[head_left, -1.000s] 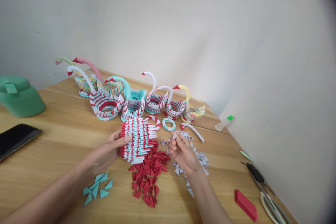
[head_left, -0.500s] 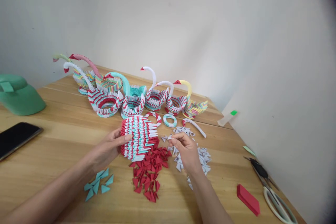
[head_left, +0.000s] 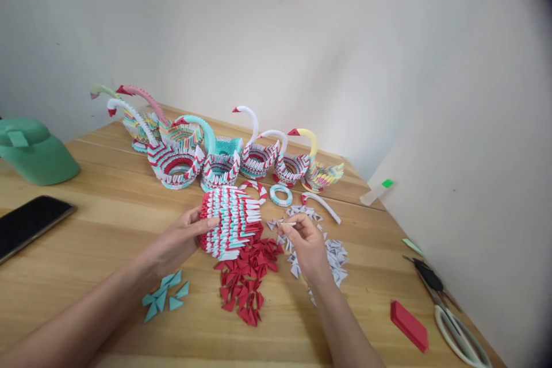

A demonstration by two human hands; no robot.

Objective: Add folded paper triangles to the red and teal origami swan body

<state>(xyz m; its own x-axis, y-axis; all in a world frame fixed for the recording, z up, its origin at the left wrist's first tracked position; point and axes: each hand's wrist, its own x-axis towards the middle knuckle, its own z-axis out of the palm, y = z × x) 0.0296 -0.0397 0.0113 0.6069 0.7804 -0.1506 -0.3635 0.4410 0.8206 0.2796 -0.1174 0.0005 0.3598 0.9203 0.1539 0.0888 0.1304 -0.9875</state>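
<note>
My left hand (head_left: 188, 236) grips a rounded body of folded paper (head_left: 230, 221), patterned in red, white and light teal, with its spiky edge turned right. The thumb lies across its near side; the other fingers are hidden behind it. My right hand (head_left: 307, 244) pinches a small white folded paper piece (head_left: 288, 223) between thumb and fingertips, a short way right of the body and apart from it. Beneath that hand lies a heap of white paper pieces (head_left: 337, 256). Red paper pieces (head_left: 248, 276) are piled below the body, and several teal pieces (head_left: 161, 294) lie near my left forearm.
Several paper swans (head_left: 176, 164) stand along the back. Before them lie a red-and-white ring (head_left: 261, 192), a teal-and-white ring (head_left: 280, 195) and a curved white neck (head_left: 323, 207). A phone (head_left: 32, 224) and green container (head_left: 41, 152) are left; scissors (head_left: 459, 336) and a red block (head_left: 409, 325) right.
The white piece between my right fingers has turned and now lies flatter, its tip pointing right. The whole view has shifted slightly; my left hand keeps its hold on the paper body.
</note>
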